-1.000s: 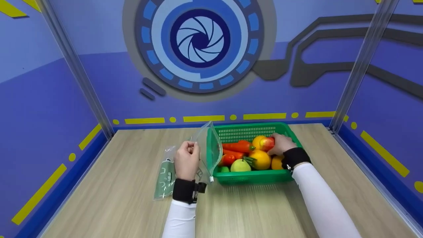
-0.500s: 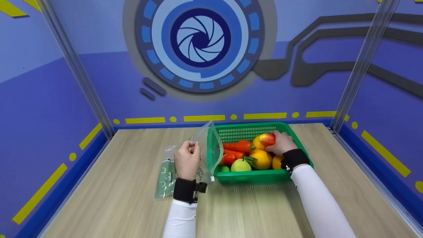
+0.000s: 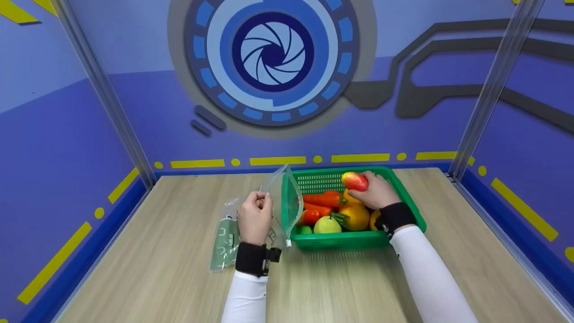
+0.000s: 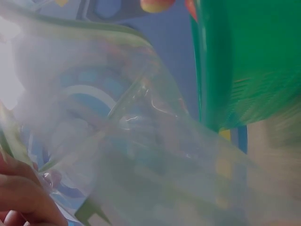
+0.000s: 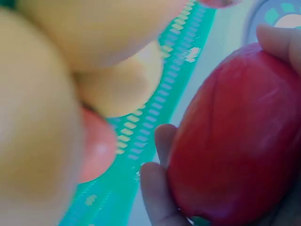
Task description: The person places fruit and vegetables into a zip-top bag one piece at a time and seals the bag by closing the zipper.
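Note:
My right hand (image 3: 379, 192) grips a red-and-yellow mango (image 3: 355, 181) just above the green basket (image 3: 341, 241). In the right wrist view, fingers curl around the smooth red mango (image 5: 235, 141). My left hand (image 3: 254, 218) pinches the edge of a clear zip bag (image 3: 287, 202), whose mouth gapes toward the basket. The left wrist view shows the bag's clear film (image 4: 141, 136) up close, with the left hand (image 4: 28, 193) at its lower left edge. Inside the basket lie carrots (image 3: 320, 199), a pale green pear (image 3: 327, 225), a tomato (image 3: 310, 217) and orange-yellow round fruit (image 3: 354, 217).
Another clear bag with green print (image 3: 224, 242) lies flat on the wooden table (image 3: 170, 251), left of my left hand. Blue-purple panels (image 3: 287, 146) enclose the table at the back and both sides.
My right hand has lifted the mango up from among the fruit and shifted it left, toward the bag. The left hand and the zip bag have stayed in place.

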